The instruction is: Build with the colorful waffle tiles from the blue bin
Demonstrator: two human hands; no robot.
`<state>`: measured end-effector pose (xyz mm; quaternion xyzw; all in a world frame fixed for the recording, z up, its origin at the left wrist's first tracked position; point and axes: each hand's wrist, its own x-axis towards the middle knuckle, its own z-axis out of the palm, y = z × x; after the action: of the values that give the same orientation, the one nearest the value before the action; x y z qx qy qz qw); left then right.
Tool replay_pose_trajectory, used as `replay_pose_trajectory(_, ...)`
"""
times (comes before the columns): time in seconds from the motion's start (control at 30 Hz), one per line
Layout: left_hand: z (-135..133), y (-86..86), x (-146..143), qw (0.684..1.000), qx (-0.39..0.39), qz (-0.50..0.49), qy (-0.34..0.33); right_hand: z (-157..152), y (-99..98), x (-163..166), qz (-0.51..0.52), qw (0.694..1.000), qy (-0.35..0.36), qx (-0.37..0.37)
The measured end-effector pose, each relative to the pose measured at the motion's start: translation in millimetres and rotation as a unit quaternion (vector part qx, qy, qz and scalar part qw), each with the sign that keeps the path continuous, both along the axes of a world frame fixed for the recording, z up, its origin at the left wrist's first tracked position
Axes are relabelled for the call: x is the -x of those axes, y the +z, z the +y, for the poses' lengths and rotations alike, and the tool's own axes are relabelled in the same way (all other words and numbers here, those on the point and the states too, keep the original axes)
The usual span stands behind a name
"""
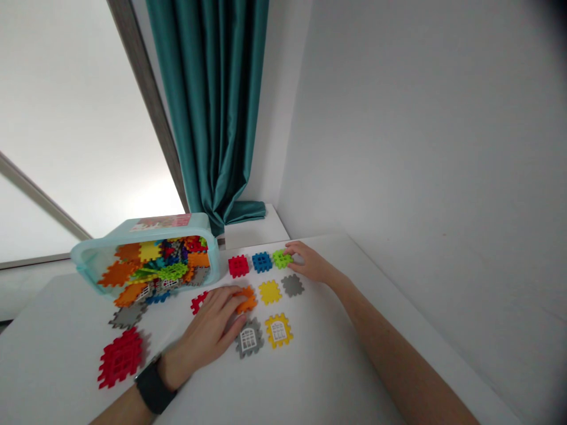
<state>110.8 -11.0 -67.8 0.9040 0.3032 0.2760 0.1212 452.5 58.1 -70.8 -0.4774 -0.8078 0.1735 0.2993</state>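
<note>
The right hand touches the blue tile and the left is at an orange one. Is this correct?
No: in the head view, the right hand touches the green tile, not the blue tile; the left hand is at an orange tile.

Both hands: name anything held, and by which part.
The right hand is at the right edge of the green tile, the left hand at the left side of the orange tile; whether either is gripped cannot be told.

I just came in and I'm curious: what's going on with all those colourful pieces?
Someone is handling flat toothed pieces on a table. The right hand touches a green piece beside a blue piece. The left hand lies partly over an orange piece. More pieces lie in a tub tipped on its side.
</note>
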Motion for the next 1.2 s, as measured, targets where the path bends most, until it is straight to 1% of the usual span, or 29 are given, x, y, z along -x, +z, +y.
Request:
replay_pose_trajectory(0.13,0,1.2,0,1.000,0.000,0.001,-0.004,-4,7.5,7,-0.031,0.999,-0.017,-0.035)
replay_pose_trajectory(0.27,0,5.0,-1,1.000,-0.004,-0.005,0.000,-14,21.4,22,-0.049,0.997,0.006,-0.054)
replay_pose_trajectory(0.47,-3,9.7,-3,1.000,-0.007,0.002,0.011,-36,38.0,57,-0.092,0.994,0.047,-0.041)
replay_pose_trajectory(0.57,-2,8.0,-3,1.000,-0.010,0.008,0.027,-47,41.4,73,-0.122,0.990,0.062,-0.032)
replay_pose_trajectory(0.77,-1,4.9,-3,0.997,-0.035,0.028,0.057,-64,44.8,93,-0.131,0.988,0.081,-0.030)
replay_pose_trajectory(0.87,-2,11.9,-1,0.992,-0.072,0.068,0.079,-70,45.4,100,-0.141,0.987,0.077,-0.023)
replay_pose_trajectory(0.97,-5,24.2,4,0.985,-0.092,0.109,0.091,-74,45.8,108,-0.142,0.986,0.083,-0.017)
replay_pose_trajectory(1.07,-6,35.3,11,0.980,-0.088,0.145,0.100,-78,46.8,118,-0.135,0.986,0.100,-0.015)
replay_pose_trajectory(1.2,-6,44.9,25,0.967,-0.079,0.183,0.160,-80,49.0,129,-0.128,0.985,0.116,-0.005)
